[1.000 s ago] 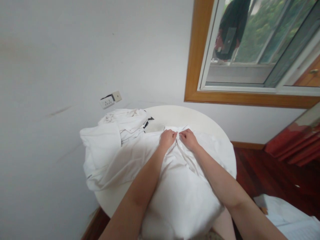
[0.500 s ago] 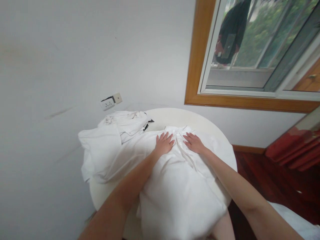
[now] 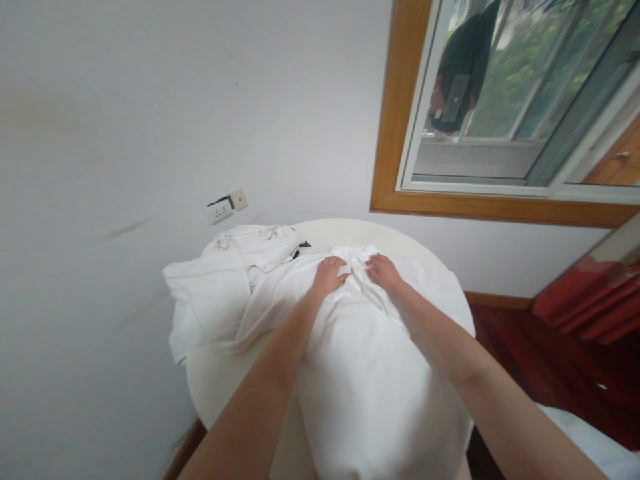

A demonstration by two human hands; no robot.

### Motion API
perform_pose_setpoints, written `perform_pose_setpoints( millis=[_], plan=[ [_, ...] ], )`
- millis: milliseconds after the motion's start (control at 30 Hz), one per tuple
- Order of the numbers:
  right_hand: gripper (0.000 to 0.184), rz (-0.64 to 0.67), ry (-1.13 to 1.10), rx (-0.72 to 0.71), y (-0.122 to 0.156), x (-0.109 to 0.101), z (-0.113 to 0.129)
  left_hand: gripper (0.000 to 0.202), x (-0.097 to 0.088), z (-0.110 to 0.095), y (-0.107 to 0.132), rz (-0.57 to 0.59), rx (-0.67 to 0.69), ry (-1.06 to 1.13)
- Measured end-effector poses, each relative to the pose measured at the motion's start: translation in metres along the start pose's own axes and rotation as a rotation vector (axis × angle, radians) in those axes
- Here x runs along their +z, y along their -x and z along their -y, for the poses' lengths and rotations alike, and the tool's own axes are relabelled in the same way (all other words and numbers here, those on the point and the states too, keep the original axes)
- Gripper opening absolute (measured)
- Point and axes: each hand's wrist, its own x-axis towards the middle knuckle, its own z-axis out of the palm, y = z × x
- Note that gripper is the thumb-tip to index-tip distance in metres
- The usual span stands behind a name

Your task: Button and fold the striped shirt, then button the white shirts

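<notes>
A white garment with a seamed opening down its upper middle lies over the round white table and hangs past its near edge. My left hand is on the cloth left of that opening, its fingers bent and the thumb drawn in around fabric. To the right of the opening, my right hand has its fingers curled into the cloth near the upper edge. Part of the garment stretches left under my left forearm. The exact kind of garment is unclear.
A heap of white clothes with black trim rests on the table's left side against the wall. Above it is a wall socket. A wood-framed window is at the upper right, with a red curtain below.
Both hands lay flat with fingers spread; now their fingers are curled into the cloth. The garment's near part has shifted right, baring more of the table at the lower left.
</notes>
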Motion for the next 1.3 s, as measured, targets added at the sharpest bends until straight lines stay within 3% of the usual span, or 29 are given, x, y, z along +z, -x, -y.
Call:
perform_pose_setpoints(
  millis=[67, 167, 267, 367, 467, 600, 800, 1000, 1300],
  plan=[
    [0.024, -0.036, -0.039, -0.032, 0.003, -0.008, 0.016, 0.023, -0.004, -0.011, 0.0, -0.004, -0.031, 0.009],
    [0.026, 0.02, -0.128, -0.041, 0.016, -0.013, 0.04, 0.017, -0.003, -0.029, 0.0, 0.02, -0.198, 0.106],
    [0.036, 0.082, -0.149, 0.091, 0.031, -0.006, 0.052, 0.024, 0.003, -0.045, 0.006, 0.053, -0.335, 0.19],
    [0.028, 0.062, -0.124, 0.178, 0.041, 0.004, 0.052, 0.022, 0.009, -0.055, 0.018, 0.019, -0.382, 0.159],
    [0.023, 0.044, -0.12, 0.216, 0.042, 0.008, 0.048, 0.019, 0.01, -0.062, 0.029, -0.032, -0.362, 0.084],
    [0.021, 0.032, -0.126, 0.229, 0.04, 0.008, 0.046, 0.018, 0.009, -0.064, 0.032, 0.007, -0.313, 0.034],
    [0.025, -0.131, -0.161, 0.252, 0.04, 0.007, 0.042, 0.029, 0.009, -0.062, 0.029, 0.023, -0.216, 0.012],
    [0.025, -0.012, -0.16, 0.28, 0.041, 0.009, 0.041, 0.028, 0.007, -0.064, 0.03, 0.028, -0.11, 0.002],
    [0.023, 0.025, -0.243, 0.342, 0.041, 0.002, 0.045, 0.018, 0.014, -0.06, 0.027, 0.015, -0.119, -0.012]
  ],
)
